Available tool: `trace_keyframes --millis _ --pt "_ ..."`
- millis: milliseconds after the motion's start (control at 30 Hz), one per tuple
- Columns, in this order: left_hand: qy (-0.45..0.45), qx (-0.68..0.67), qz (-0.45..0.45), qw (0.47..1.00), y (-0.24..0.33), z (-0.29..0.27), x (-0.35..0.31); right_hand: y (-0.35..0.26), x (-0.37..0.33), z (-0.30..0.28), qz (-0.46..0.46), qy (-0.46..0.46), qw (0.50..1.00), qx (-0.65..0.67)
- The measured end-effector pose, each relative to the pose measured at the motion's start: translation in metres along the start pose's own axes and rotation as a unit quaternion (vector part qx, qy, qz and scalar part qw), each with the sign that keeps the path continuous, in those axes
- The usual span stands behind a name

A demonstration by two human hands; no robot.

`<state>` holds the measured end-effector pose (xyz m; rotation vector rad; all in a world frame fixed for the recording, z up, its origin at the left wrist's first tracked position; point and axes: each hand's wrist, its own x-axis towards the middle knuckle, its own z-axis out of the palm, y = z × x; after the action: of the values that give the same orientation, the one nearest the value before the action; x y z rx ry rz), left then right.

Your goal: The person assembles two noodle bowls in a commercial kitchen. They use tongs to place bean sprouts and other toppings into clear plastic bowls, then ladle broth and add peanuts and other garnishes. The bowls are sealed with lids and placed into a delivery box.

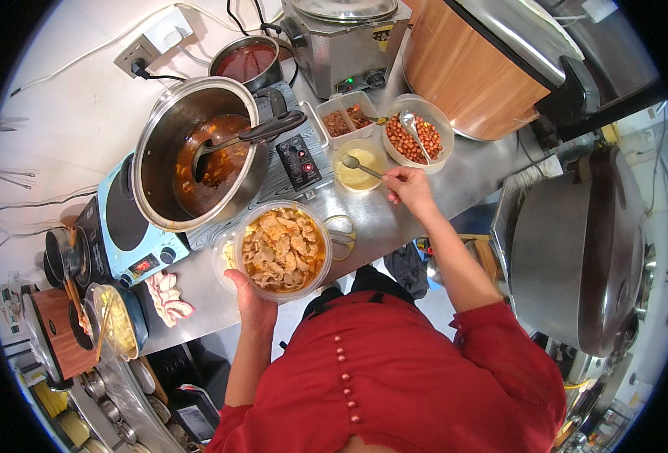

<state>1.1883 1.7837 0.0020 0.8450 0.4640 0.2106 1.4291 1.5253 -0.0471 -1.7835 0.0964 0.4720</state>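
My left hand (252, 300) grips a clear round takeaway bowl (326, 260) by its near left side. Sliced meat (281, 245) in reddish broth fills it; most of my fingers are hidden beneath. My right hand (409, 187) pinches the handle of a small metal spoon (360, 166). That spoon's head is over a round tub (379, 155) of pale yellow paste or liquid. Just behind it stands a clear container (443, 121) of peanuts with another spoon (415, 136) in it. A divided plastic box (326, 113) of dark red condiments sits beside that.
A large steel pot (143, 136) of brown stew with a black-handled ladle (266, 128) stands at the left by a blue induction cooker (141, 253). Scissors (341, 238) lie beside the bowl, a crumpled cloth (168, 298) further left. A wood-patterned cooker (470, 72) rises at the back right.
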Motion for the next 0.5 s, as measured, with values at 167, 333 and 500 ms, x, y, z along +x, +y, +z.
trace_keyframes --millis 167,333,500 --pt "0.016 0.001 -0.027 1.000 -0.008 0.007 0.013 -0.036 -0.038 -0.022 -0.003 -0.056 0.993 0.102" --pt "0.008 -0.032 -0.030 0.999 -0.015 0.023 0.033 -0.088 -0.094 -0.024 -0.053 -0.117 0.990 0.054" --pt "-0.015 -0.036 -0.034 0.999 -0.018 0.040 0.043 -0.110 -0.129 0.004 -0.344 -0.081 0.913 -0.203"
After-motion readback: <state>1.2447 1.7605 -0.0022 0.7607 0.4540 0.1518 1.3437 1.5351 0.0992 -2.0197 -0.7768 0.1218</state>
